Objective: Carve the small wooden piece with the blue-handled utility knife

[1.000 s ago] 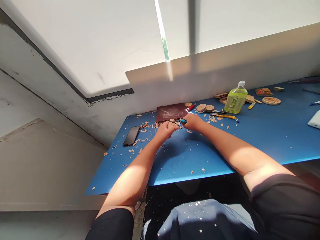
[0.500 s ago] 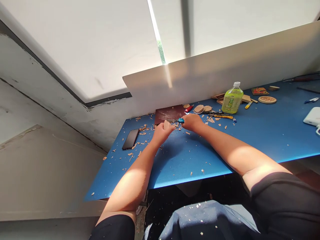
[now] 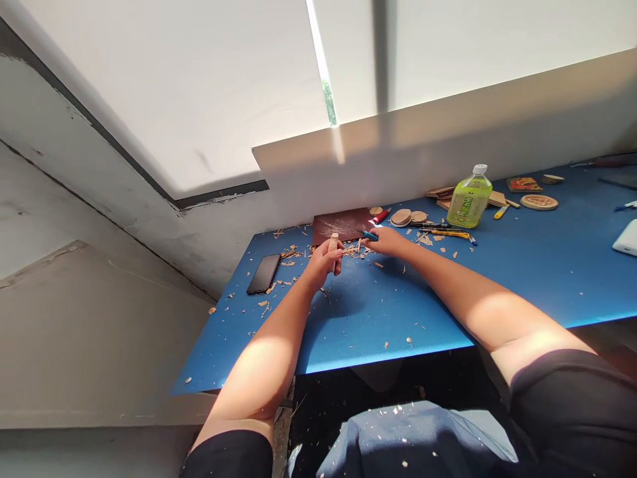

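Observation:
My left hand (image 3: 322, 263) is closed around a small piece of wood (image 3: 334, 240), whose pale end stands up above my fingers. To its right, my right hand (image 3: 387, 241) grips a carving knife (image 3: 369, 235) by its blue handle. The thin blade points left, over a dark red sheet (image 3: 343, 224), and is apart from the wood. Wood shavings (image 3: 354, 251) lie scattered below and between my hands on the blue tabletop (image 3: 358, 325).
A black phone (image 3: 263, 273) lies at left. Behind my right hand are a red tool (image 3: 381, 216), round wood slices (image 3: 401, 217), a yellow cutter (image 3: 452, 234) and a green-yellow bottle (image 3: 470, 199). A carved disc (image 3: 539, 202) and a white device (image 3: 626, 238) lie further right.
My hands have moved apart, and the knife blade has come away from the wood. The piece of wood is now turned upright in my left hand. The view has shifted slightly.

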A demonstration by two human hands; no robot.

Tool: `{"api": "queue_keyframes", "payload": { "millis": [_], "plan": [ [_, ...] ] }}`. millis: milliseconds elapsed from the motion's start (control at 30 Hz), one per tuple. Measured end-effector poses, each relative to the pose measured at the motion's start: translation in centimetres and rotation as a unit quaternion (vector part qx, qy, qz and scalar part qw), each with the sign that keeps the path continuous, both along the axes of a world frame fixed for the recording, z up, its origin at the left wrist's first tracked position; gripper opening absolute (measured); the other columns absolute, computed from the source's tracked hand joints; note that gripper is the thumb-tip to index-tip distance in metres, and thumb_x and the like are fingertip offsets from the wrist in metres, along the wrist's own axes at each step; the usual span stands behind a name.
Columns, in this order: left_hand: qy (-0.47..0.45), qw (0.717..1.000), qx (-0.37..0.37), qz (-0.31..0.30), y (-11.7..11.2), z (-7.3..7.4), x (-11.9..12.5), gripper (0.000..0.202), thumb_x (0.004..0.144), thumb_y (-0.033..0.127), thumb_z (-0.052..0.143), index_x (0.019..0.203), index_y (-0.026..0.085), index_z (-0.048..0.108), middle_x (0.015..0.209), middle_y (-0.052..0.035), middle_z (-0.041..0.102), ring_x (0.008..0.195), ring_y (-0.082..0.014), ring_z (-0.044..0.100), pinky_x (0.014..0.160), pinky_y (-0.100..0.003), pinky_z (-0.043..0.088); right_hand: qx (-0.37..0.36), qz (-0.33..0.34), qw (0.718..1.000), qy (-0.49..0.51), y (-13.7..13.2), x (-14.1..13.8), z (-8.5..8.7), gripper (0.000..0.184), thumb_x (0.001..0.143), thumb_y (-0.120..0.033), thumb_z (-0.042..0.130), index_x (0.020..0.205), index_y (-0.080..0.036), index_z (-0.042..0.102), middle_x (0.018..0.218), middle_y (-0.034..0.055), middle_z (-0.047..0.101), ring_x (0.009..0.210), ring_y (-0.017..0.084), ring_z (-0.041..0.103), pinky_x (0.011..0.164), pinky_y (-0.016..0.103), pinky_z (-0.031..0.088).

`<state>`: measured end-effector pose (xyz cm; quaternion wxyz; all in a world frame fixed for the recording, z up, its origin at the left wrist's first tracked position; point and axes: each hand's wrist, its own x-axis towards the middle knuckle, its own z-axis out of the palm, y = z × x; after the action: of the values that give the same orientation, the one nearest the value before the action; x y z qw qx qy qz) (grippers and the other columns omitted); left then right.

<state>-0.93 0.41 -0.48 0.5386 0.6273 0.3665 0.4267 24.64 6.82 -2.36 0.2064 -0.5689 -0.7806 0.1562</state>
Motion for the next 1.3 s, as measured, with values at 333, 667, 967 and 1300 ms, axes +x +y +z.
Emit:
{"api": "queue_keyframes", "payload": {
  "millis": [333, 667, 967, 1300],
  "plan": [
    [-0.101, 0.995, 0.014, -0.019, -1.6, 1.2, 1.0, 0.076, 0.075, 0.077, 0.054, 0.123, 0.019, 0.062, 0.086, -0.0033, 0.058, 0.063, -0.0168, 0.058, 0.054, -0.03, 0.043, 0.032, 0.016, 0.995, 0.098, 0.7, 0.2, -1.4, 0.044, 0.107, -0.054, 0.063, 0.135, -0.021, 0.073, 0.133, 0.011, 0.079, 0.114, 0.025, 0.074, 0.097, 0.032, 0.052],
    [-0.105, 0.994, -0.028, 0.005, -0.4, 0.1, 0.5, 0.064, 0.082, 0.069, 0.067, 0.12, 0.019, 0.062, 0.093, -0.0025, 0.061, 0.067, -0.014, 0.06, 0.055, -0.027, 0.045, 0.17, 0.075, 0.981, 0.051, -0.3, 0.7, -0.8, 0.047, 0.105, -0.048, 0.064, 0.145, -0.023, 0.07, 0.143, 0.0119, 0.075, 0.125, 0.028, 0.07, 0.105, 0.037, 0.053],
    [-0.019, 0.994, -0.01, 0.107, 0.3, -0.4, 0.6, 0.062, 0.082, 0.068, 0.07, 0.118, 0.019, 0.062, 0.094, -0.0036, 0.067, 0.068, -0.0143, 0.064, 0.054, -0.026, 0.047, 0.185, 0.063, 0.981, 0.0, -0.6, 0.8, -1.0, 0.058, 0.107, -0.048, 0.065, 0.161, -0.026, 0.063, 0.147, 0.0129, 0.074, 0.131, 0.031, 0.069, 0.11, 0.038, 0.052],
    [0.021, 0.989, 0.009, 0.143, 1.1, -1.6, 0.7, 0.062, 0.081, 0.069, 0.077, 0.118, 0.02, 0.064, 0.095, -0.0035, 0.067, 0.072, -0.0151, 0.067, 0.054, -0.025, 0.05, 0.2, 0.067, 0.977, -0.02, -0.8, 0.9, -1.1, 0.059, 0.109, -0.052, 0.06, 0.163, -0.027, 0.06, 0.147, 0.0132, 0.072, 0.131, 0.031, 0.068, 0.108, 0.038, 0.051]
  ]
}}
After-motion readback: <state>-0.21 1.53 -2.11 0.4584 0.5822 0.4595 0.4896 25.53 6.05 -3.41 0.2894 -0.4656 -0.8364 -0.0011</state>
